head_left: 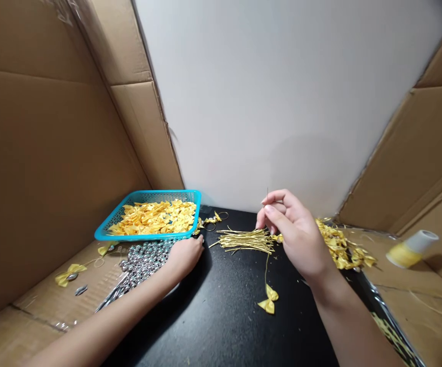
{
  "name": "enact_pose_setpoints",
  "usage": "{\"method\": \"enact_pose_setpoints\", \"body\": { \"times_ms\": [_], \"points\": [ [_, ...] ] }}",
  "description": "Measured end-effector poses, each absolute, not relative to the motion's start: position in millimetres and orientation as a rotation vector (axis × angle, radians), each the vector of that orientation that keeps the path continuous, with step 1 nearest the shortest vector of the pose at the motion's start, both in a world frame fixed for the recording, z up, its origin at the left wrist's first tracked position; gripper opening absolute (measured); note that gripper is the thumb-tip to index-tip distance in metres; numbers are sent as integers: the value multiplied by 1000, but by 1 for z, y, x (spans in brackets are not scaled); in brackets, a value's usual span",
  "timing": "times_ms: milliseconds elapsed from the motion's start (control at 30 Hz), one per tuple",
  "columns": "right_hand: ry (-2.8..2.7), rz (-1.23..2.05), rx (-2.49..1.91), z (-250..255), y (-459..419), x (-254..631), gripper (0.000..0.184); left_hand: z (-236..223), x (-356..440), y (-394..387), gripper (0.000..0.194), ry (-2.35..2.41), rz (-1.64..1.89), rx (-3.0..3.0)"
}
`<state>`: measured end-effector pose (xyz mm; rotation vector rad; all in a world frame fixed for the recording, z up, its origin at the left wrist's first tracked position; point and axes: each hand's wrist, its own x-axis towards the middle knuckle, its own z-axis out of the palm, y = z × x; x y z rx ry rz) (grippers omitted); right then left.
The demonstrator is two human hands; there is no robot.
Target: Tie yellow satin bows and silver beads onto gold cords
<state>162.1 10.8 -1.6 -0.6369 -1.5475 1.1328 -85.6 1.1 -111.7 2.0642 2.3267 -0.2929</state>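
Observation:
My right hand (295, 232) is raised above the black tabletop, thumb and forefinger pinching a thin upright needle (267, 193). Below that hand, a yellow thread (266, 270) runs down to a yellow satin bow (269, 299). My left hand (185, 256) reaches to the right edge of a heap of shiny silver beads (144, 262), close to the basket's front corner. Its fingers are curled downward, and whatever they pinch is hidden. Between the hands lies a bundle of short gold cords (245, 240).
A blue basket (125, 238) full of yellow bows stands back left. Strung bows (345, 250) are piled at right, near a thread cone (412, 248). A beaded bow (69, 274) lies on cardboard at left. Cardboard walls (45, 153) and a white panel (266, 102) enclose the table.

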Motion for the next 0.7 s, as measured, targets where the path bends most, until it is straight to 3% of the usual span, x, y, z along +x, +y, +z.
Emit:
{"method": "enact_pose_setpoints", "body": {
  "times_ms": [300, 400, 467, 567, 633, 700],
  "points": [
    [-1507, 1162, -604, -1, 11, 162, 4, -123, -73, 20, 29, 2298, -153, 1955],
    [-1511, 1177, -610, -2, 13, 160, 4, -113, -70, 16, 18, 2237, 5, 1993],
    [-1521, 1192, -621, -3, 15, 158, 5, -95, -65, 12, 25, 2136, 163, 2059],
    [-1526, 1196, -636, -6, 15, 154, 6, -54, -47, 10, 31, 1913, 541, 2118],
    [-1507, 1168, -646, -7, 14, 151, 7, -27, -28, 12, 33, 1519, 1218, 1827],
    [-1469, 1134, -643, -8, 11, 150, 11, -7, -6, 16, 29, 1186, 1617, 1623]
  ]
}}
